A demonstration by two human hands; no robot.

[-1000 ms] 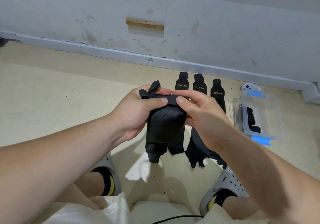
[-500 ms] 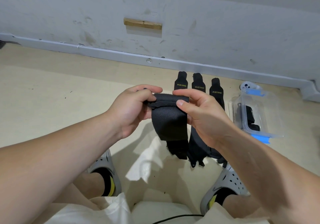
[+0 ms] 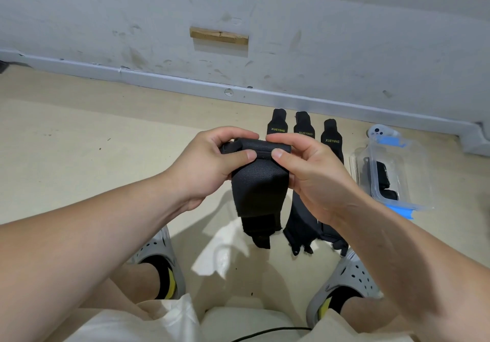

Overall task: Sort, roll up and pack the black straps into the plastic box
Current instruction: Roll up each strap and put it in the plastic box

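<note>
A wide black strap (image 3: 258,190) hangs in front of me, its top edge rolled over. My left hand (image 3: 212,164) grips the rolled top at its left end, thumb on the front. My right hand (image 3: 307,172) pinches the same roll at its right end. Three more black straps lie side by side on the floor behind my hands, their labelled tips pointing at the wall: left (image 3: 278,125), middle (image 3: 303,128), right (image 3: 331,137). The clear plastic box (image 3: 413,172) with blue clips stands at the right with rolled black straps (image 3: 383,180) inside.
A white tissue (image 3: 225,251) lies on the beige floor between my feet. A small white device (image 3: 377,131) sits behind the box. The grey wall and its baseboard (image 3: 185,82) run across the far side. My grey clogs flank the hanging strap.
The strap's top has been rolled further, so the folded tab that stuck up at the left is tucked in. Both thumbs now meet on the front of the roll.
</note>
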